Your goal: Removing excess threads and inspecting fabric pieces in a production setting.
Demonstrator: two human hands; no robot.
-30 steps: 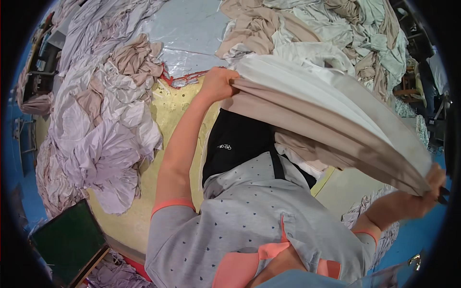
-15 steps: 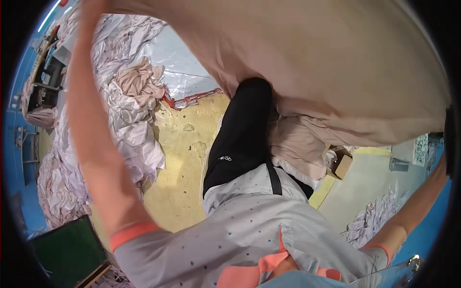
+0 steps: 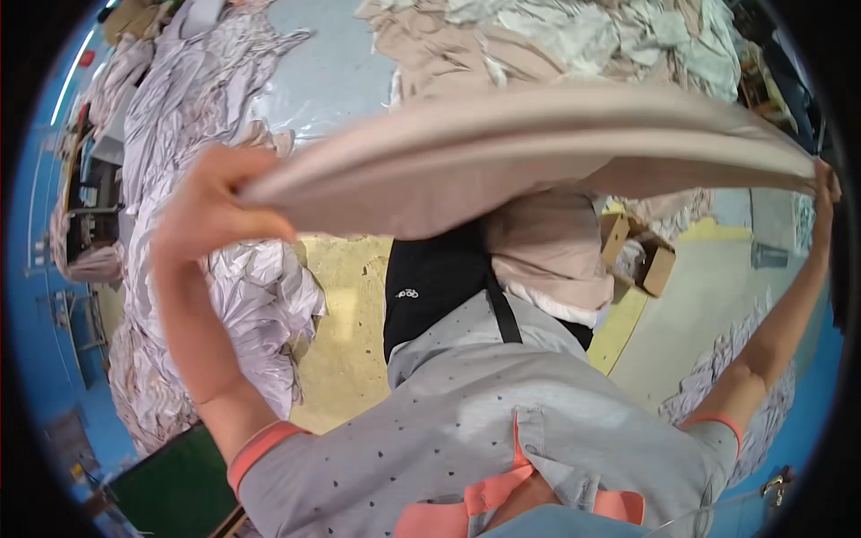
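Observation:
A beige-pink cloth sheet [image 3: 529,148] stretches in a bowed band between my hands, above my thighs, its near edge blurred by motion. At its left end my left hand [image 3: 215,202] is closed on a corner, arm raised and bent. My right hand [image 3: 827,184], small near the right rim of the view, grips the other end with that arm held out wide. Beneath the sheet, another beige cloth [image 3: 549,260] with a white edge lies against my right thigh. The raised sheet covers part of my black trousers [image 3: 435,282].
Heaps of pale lilac cloth [image 3: 260,296] line the left side. A beige and white cloth pile [image 3: 502,45] lies ahead on grey sheeting [image 3: 332,72]. An open cardboard box [image 3: 659,267] stands right of my legs. A dark green panel [image 3: 175,489] is at lower left.
The sheet has come down from high up, where it filled the upper right, into a narrow band. My left hand has come into clear view, and the far cloth pile now shows.

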